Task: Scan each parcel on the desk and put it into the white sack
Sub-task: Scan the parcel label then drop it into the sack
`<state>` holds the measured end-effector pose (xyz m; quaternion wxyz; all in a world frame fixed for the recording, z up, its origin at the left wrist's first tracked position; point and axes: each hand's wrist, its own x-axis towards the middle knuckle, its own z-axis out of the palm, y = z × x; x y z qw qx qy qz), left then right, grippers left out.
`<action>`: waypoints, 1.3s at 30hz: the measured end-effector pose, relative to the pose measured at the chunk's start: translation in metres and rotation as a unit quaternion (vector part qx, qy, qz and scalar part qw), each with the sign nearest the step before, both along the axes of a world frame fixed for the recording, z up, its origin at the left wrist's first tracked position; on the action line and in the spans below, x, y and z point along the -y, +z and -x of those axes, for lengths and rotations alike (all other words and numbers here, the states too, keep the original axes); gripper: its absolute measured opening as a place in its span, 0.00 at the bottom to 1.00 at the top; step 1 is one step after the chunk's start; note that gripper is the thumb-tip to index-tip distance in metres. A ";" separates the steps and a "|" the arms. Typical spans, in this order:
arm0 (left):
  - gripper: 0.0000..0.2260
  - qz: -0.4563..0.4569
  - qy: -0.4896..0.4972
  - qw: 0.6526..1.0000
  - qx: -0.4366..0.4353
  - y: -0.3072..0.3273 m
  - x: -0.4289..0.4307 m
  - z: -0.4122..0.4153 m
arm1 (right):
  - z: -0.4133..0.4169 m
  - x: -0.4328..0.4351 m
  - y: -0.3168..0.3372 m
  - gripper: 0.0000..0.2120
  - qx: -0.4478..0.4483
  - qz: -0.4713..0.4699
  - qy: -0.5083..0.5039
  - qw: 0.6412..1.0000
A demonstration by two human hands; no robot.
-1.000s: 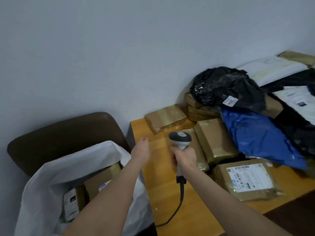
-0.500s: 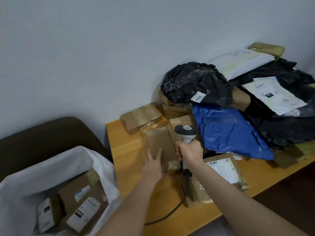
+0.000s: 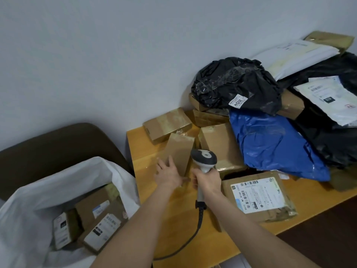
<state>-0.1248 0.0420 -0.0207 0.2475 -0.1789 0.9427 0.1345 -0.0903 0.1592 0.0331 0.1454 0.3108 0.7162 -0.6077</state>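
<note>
A narrow brown box parcel stands tipped up on the wooden desk. My left hand grips its near end, fingers on its face. My right hand grips the handle of a grey barcode scanner just right of that box, its cable trailing off the desk's front edge. The white sack stands open at the lower left, with several labelled boxes inside.
More parcels crowd the desk's right: a labelled box, taped brown boxes, a blue bag, black bags and white mailers. A dark chair back rises behind the sack. The wall is close behind.
My left hand went from above the desk down onto the narrow box and has tipped it up off the desk. The scanner stayed in my right hand.
</note>
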 end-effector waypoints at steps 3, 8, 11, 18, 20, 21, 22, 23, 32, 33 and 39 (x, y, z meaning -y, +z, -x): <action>0.48 -0.040 0.033 0.998 -0.032 -0.004 0.013 0.000 | 0.000 0.000 -0.004 0.08 -0.003 0.021 -0.015 1.000; 0.36 -0.420 0.219 0.881 0.014 0.013 0.073 -0.012 | -0.001 0.009 -0.015 0.07 0.012 0.033 -0.032 0.999; 0.31 -0.499 0.298 0.811 0.068 0.015 0.095 -0.028 | -0.004 0.023 -0.023 0.13 0.040 0.064 -0.037 0.996; 0.27 -0.456 0.305 0.835 -0.040 0.002 0.097 -0.044 | -0.019 0.051 -0.035 0.15 0.058 0.152 -0.018 0.987; 0.38 -0.383 0.250 0.886 -0.081 0.002 0.097 -0.039 | -0.024 0.062 -0.035 0.13 0.060 0.164 -0.004 0.985; 0.44 -0.332 0.217 0.914 -0.082 0.001 0.097 -0.036 | -0.027 0.068 -0.033 0.12 0.060 0.170 0.010 0.984; 0.46 -0.282 0.195 0.936 -0.079 0.002 0.097 -0.034 | -0.029 0.074 -0.033 0.11 0.056 0.174 0.026 0.983; 0.46 -0.245 0.181 0.949 -0.080 0.001 0.098 -0.033 | -0.030 0.079 -0.034 0.11 0.052 0.180 0.039 0.982; 0.37 -0.085 0.099 0.987 -0.089 0.009 0.113 -0.029 | -0.030 0.061 -0.045 0.21 0.076 0.187 -0.051 0.978; 0.36 -0.056 0.078 0.992 -0.077 0.012 0.113 -0.028 | -0.031 0.058 -0.046 0.23 0.079 0.188 -0.055 0.978; 0.35 0.071 -0.016 0.997 0.002 0.032 0.099 -0.021 | -0.038 0.062 -0.045 0.13 0.078 0.191 -0.037 0.978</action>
